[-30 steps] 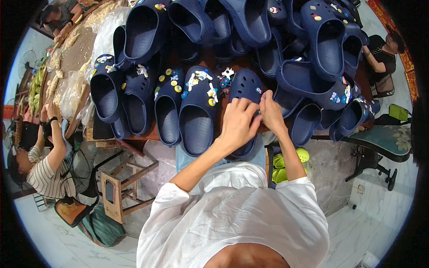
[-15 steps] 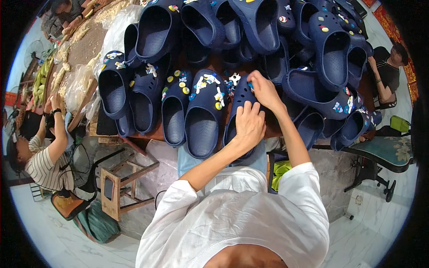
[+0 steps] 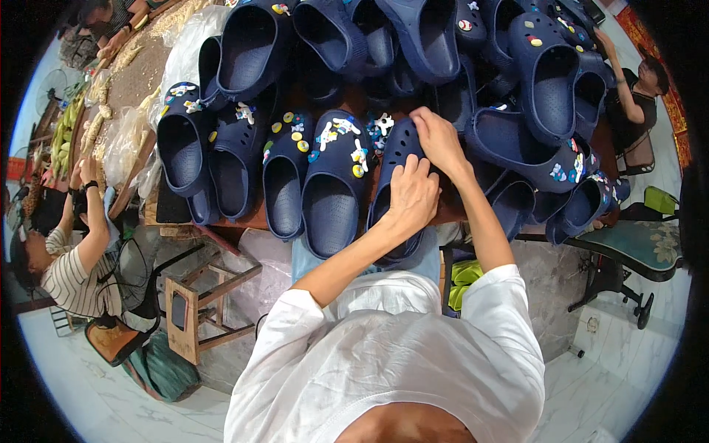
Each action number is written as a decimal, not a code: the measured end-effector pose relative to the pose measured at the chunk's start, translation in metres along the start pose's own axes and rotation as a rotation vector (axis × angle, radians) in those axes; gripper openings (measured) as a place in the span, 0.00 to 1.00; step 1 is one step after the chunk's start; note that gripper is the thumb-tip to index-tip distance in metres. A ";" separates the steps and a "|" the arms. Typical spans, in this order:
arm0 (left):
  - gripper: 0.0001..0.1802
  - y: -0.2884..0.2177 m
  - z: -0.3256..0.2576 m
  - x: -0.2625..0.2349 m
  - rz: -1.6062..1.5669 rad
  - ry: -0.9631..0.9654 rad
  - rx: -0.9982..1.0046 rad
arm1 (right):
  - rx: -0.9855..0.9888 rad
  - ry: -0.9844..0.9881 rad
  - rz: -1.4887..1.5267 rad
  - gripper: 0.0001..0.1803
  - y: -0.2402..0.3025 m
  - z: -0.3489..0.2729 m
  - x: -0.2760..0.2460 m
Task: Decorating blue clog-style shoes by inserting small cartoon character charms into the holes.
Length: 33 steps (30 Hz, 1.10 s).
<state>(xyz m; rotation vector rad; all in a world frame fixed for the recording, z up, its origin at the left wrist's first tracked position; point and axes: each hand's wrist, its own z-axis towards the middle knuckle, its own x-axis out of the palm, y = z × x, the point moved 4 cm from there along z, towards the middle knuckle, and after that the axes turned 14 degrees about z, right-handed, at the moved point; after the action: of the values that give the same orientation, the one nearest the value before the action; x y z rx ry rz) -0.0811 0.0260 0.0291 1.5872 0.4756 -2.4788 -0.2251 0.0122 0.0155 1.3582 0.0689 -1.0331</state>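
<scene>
Nearest, a bare wooden stool (image 3: 196, 314) stands on the pale tiled floor at the left, with open floor around it. Just beyond, both hands work on one navy foam clog (image 3: 395, 159) lying at the near edge of the wooden table (image 3: 244, 220), toe pointing far. The left hand (image 3: 412, 198) lies flat over the clog's opening, fingers curled loosely on its rim. The right hand (image 3: 437, 140) pinches narrow at the perforated toe; what the fingertips grip cannot be told. Just left, touching it, a matching clog (image 3: 332, 184) carries small moulded charms, white and yellow, pressed into its holes. Further left, more decorated clogs (image 3: 236, 159) lie side by side. Far across the table, plain smooth clogs (image 3: 413, 37) are heaped, leaving almost no bare tabletop. Crinkled clear plastic bags (image 3: 133, 136) hang off the left edge.
</scene>
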 end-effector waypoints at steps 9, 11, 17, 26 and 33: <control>0.17 0.006 0.007 0.002 0.045 0.033 -0.022 | 0.409 0.183 -0.149 0.33 -0.024 -0.059 -0.017; 0.12 0.006 0.006 0.006 0.017 0.040 -0.003 | 0.423 0.167 -0.174 0.32 -0.021 -0.058 -0.018; 0.07 -0.002 0.001 0.016 0.044 -0.036 0.003 | 0.270 0.119 -0.244 0.26 -0.027 -0.061 -0.012; 0.07 0.000 -0.005 0.015 -0.076 -0.128 -0.002 | -0.204 -0.150 -0.074 0.09 -0.005 -0.079 -0.012; 0.07 0.006 0.001 0.007 -0.174 -0.244 -0.089 | 0.020 0.043 0.187 0.10 -0.016 -0.053 -0.015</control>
<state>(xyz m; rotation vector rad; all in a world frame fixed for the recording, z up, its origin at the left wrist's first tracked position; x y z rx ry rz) -0.0834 0.0200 0.0221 1.2367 0.7005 -2.6897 -0.2173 0.0659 -0.0026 1.3769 -0.0364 -0.8495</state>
